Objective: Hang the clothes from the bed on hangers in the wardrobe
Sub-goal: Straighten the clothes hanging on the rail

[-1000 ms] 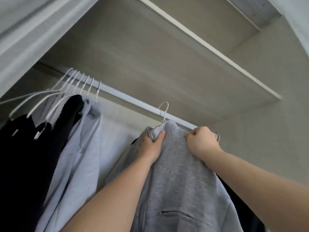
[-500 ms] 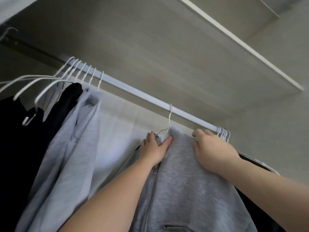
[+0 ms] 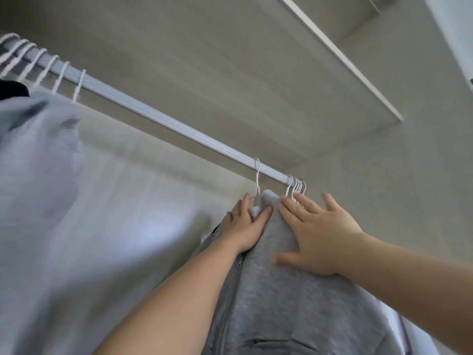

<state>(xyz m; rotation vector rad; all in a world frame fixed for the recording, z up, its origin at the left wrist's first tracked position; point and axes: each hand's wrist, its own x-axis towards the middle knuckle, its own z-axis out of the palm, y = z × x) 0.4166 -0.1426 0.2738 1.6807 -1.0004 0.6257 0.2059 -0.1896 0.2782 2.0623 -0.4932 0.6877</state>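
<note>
Grey hoodie (image 3: 268, 290) hangs zip-front toward the person on a white hanger (image 3: 257, 175) whose hook sits over the wardrobe rail (image 3: 158, 116), near its right end, just left of a bunch of other hanger hooks (image 3: 297, 185). Both hands are up at the collar, right under that hook. The left hand (image 3: 245, 226) pinches collar fabric between thumb and fingers, and the right hand (image 3: 320, 237) lies flat, fingers spread, on the shoulder at their right. The garment drops straight down from them, so letting go looks like a simple draw back toward the body. Other clothes (image 3: 38, 149) hang far left.
</note>
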